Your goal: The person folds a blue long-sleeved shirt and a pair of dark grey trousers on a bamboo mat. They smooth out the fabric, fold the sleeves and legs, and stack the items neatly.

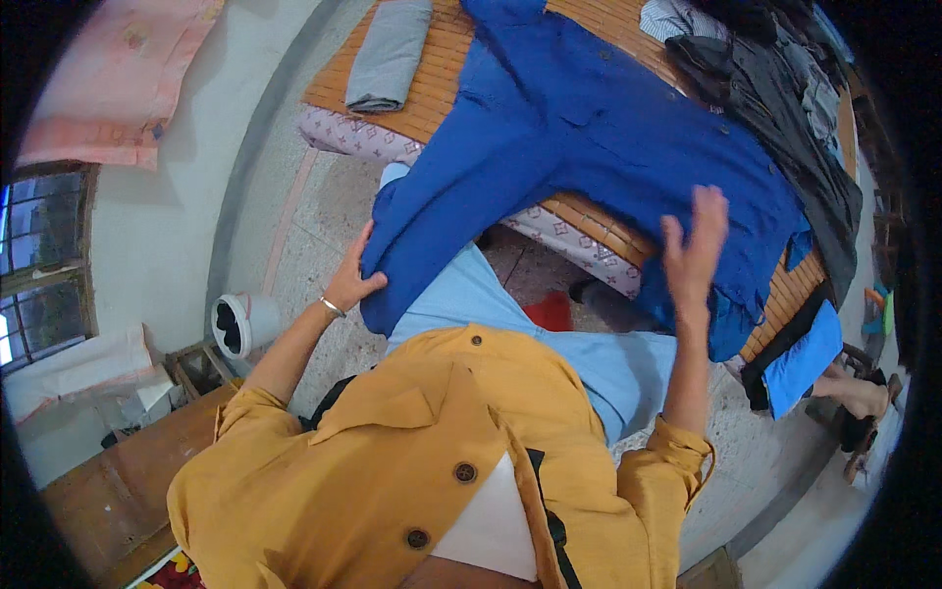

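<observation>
A dark blue button-up shirt lies spread over a bed and droops off its near edge onto my lap. At its left, my left hand is closed on the edge of the hanging cloth. The thumb rests on top, while the fingers are partly hidden along the edge. My right hand hovers over the right part of the shirt, fingers stretched and holding nothing. Whether it touches the cloth is hard to tell.
The bed has a slatted bamboo mat. A folded grey cloth lies at its far left, and dark clothes are heaped at far right. A white bucket stands on the floor at left. Beyond a blue cushion, another person's limb shows.
</observation>
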Available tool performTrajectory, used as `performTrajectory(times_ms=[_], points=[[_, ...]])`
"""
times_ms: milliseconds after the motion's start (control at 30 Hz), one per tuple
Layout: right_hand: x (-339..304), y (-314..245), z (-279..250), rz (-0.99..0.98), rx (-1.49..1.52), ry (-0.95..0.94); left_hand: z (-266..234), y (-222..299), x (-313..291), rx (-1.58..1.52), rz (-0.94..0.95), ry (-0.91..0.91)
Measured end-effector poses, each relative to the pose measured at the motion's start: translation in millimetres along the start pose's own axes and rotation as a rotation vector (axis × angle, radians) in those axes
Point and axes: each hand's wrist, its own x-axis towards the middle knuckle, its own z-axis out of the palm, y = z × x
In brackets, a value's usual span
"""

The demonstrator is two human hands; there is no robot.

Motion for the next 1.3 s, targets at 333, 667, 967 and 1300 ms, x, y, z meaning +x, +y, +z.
performTrajectory(times_ms=[333,667,967,1300], points=[[-2.4,-32.5,102.2,-0.165,-0.208,-0.441,-19.9,46.6,-13.5,0.013,-0.216,-0.042],[-1.3,-116.7,61.4,-0.120,0.370,-0.324,-74.3,153.5,3.1,-0.288,-0.169,-0.074],[-24.8,-227.5,21.1,0.135,1.275,-1.103,-51.6,204.1,32.5,-0.766,-0.118,-0.345],[13.8,-195.1,-4.9,0.495,2.051,-0.385,-18.8,217.9,136.5,-1.021,0.269,-0.370]])
